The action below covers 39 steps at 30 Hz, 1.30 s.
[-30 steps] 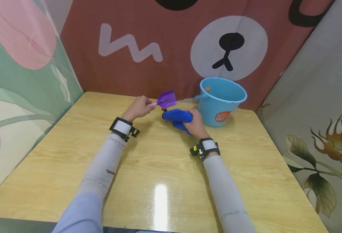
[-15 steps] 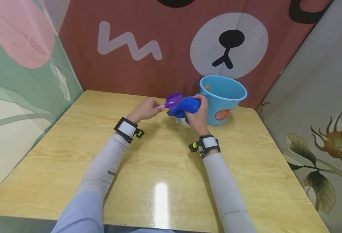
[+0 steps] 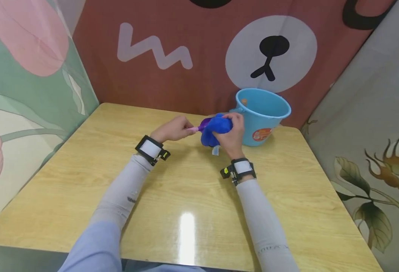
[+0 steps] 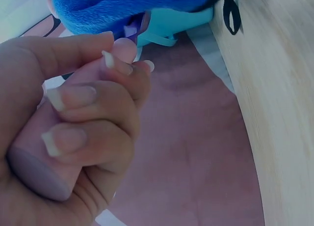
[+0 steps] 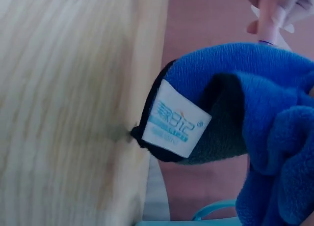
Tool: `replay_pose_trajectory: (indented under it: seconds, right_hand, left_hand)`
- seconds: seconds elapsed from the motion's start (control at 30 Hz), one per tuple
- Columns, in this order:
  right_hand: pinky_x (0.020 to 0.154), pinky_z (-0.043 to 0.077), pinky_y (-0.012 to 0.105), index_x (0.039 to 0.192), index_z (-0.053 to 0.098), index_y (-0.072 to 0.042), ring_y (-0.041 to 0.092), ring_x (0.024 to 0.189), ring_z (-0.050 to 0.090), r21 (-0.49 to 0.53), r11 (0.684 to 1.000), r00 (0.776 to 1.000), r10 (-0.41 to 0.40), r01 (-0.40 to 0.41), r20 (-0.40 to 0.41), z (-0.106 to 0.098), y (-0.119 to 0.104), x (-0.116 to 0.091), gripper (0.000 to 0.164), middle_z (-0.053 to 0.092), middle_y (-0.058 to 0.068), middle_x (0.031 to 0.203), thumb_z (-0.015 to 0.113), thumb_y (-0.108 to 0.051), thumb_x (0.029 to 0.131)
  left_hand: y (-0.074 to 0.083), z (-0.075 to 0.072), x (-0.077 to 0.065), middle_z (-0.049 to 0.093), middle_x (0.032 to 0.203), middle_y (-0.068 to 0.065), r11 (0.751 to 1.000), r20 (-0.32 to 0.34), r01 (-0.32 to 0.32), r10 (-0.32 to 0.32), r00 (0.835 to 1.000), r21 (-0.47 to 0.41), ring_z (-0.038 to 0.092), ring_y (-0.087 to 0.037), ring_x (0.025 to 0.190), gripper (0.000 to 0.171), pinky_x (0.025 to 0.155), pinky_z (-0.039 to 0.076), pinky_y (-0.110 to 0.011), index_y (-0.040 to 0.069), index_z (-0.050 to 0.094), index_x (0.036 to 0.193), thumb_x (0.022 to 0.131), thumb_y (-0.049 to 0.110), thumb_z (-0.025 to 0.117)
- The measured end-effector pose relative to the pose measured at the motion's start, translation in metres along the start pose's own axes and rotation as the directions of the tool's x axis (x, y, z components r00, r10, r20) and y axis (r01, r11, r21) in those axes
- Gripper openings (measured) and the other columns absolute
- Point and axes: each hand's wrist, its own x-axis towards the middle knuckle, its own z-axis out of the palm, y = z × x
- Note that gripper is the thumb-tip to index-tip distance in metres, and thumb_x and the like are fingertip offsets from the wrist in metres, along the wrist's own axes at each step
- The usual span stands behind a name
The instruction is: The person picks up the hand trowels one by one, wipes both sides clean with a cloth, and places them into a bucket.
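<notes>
My left hand (image 3: 175,129) grips the pink handle (image 4: 88,83) of a small toy shovel (image 3: 204,123), fingers curled round it. Its purple blade points right, mostly hidden by a blue cloth (image 3: 216,130). The right hand (image 3: 232,136) holds that cloth bunched between thumb and fingers, wrapped over the blade. In the right wrist view, a white label (image 5: 176,120) and dark edging show on the plush cloth. A black loop (image 4: 231,12) hangs from it in the left wrist view. Both hands are above the far part of the table.
A light blue bucket (image 3: 248,130) stands at the table's back right, just behind my right hand, with something orange-brown (image 3: 244,102) at its inner rim. The wooden table (image 3: 172,196) meets a bear-patterned backdrop (image 3: 145,87) at its far edge.
The shovel in my left hand has moved right, toward the cloth. My right hand has lifted the cloth and brought it round the shovel's blade, which now shows far less.
</notes>
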Motion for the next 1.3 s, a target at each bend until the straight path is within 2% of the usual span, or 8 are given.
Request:
replay_pose_trajectory:
  seconds: [0.13,0.3,0.57,0.7,0.87,0.93,1.1,1.3]
  right_hand:
    - [0.108,0.041,0.055,0.108,0.069,-0.006,0.032,0.124,0.050,-0.063,0.998,0.996,0.006,-0.001,0.085,0.003,-0.001,-0.003,0.046,0.056,0.015,0.125,0.093,-0.017,0.071]
    - [0.107,0.040,0.057,0.118,0.071,-0.007,0.036,0.126,0.051,-0.198,0.979,0.972,0.002,0.046,0.237,0.005,-0.004,-0.003,0.048,0.060,0.014,0.130,0.088,-0.022,0.076]
    - [0.111,0.035,0.062,0.143,0.050,-0.009,0.041,0.138,0.040,-0.309,0.943,0.901,0.026,0.121,0.433,0.011,-0.008,-0.006,0.087,0.041,0.016,0.151,0.088,-0.045,0.072]
    - [0.115,0.028,0.063,0.145,0.042,-0.011,0.042,0.142,0.032,-0.349,0.928,0.905,0.033,0.130,0.425,0.016,-0.009,-0.009,0.097,0.033,0.018,0.154,0.091,-0.049,0.069]
    - [0.111,0.033,0.060,0.134,0.054,-0.011,0.040,0.136,0.039,-0.364,0.921,0.945,-0.013,0.139,0.326,0.020,-0.009,-0.012,0.075,0.043,0.018,0.145,0.093,-0.032,0.073]
    - [0.107,0.037,0.059,0.128,0.058,-0.011,0.039,0.132,0.044,-0.355,0.922,0.949,-0.040,0.156,0.312,0.019,-0.007,-0.010,0.067,0.048,0.017,0.139,0.093,-0.027,0.072]
    - [0.103,0.044,0.056,0.120,0.064,-0.006,0.036,0.123,0.052,-0.294,0.939,0.933,-0.064,0.177,0.355,0.015,-0.003,-0.007,0.057,0.057,0.016,0.127,0.092,-0.023,0.074]
    - [0.107,0.043,0.055,0.120,0.067,-0.005,0.037,0.123,0.054,-0.203,0.973,0.897,-0.008,0.109,0.442,0.009,-0.003,-0.004,0.051,0.060,0.015,0.124,0.089,-0.023,0.078]
  left_hand:
    - [0.002,0.002,0.003,0.037,0.056,0.006,1.000,-0.002,-0.031,0.031,1.000,0.005,0.033,-0.008,0.049,0.040,0.048,0.025,-0.024,0.010,0.063,0.068,0.105,0.023,0.058]
    - [0.002,0.003,0.004,0.035,0.055,0.006,1.000,-0.034,-0.004,0.005,0.999,0.010,0.032,-0.009,0.047,0.046,0.048,0.024,-0.024,0.012,0.053,0.061,0.105,0.024,0.057]
    - [0.002,0.001,0.000,0.036,0.056,0.004,1.000,-0.084,0.027,-0.028,0.996,-0.014,0.033,-0.011,0.047,0.039,0.048,0.026,-0.025,0.007,0.066,0.072,0.106,0.025,0.055]
    - [0.005,0.000,-0.003,0.036,0.056,0.004,0.999,-0.091,0.034,-0.036,0.995,-0.021,0.034,-0.011,0.047,0.039,0.048,0.026,-0.025,0.007,0.066,0.072,0.106,0.024,0.056]
    - [0.008,0.000,-0.003,0.035,0.055,0.005,1.000,-0.076,0.015,-0.016,0.997,-0.017,0.032,-0.010,0.047,0.038,0.048,0.025,-0.025,0.008,0.065,0.071,0.105,0.023,0.057]
    - [0.009,0.000,-0.001,0.035,0.055,0.005,1.000,-0.064,0.009,-0.010,0.998,-0.009,0.032,-0.010,0.047,0.038,0.048,0.025,-0.025,0.008,0.065,0.071,0.105,0.022,0.057]
    - [0.011,0.000,0.000,0.035,0.056,0.006,0.999,-0.019,0.016,-0.016,1.000,0.036,0.032,-0.009,0.047,0.042,0.049,0.025,-0.025,0.010,0.059,0.066,0.105,0.022,0.055]
    - [0.007,0.000,0.001,0.036,0.057,0.006,0.997,0.043,0.020,-0.023,0.999,0.069,0.034,-0.009,0.049,0.041,0.050,0.027,-0.025,0.009,0.062,0.069,0.106,0.023,0.054]
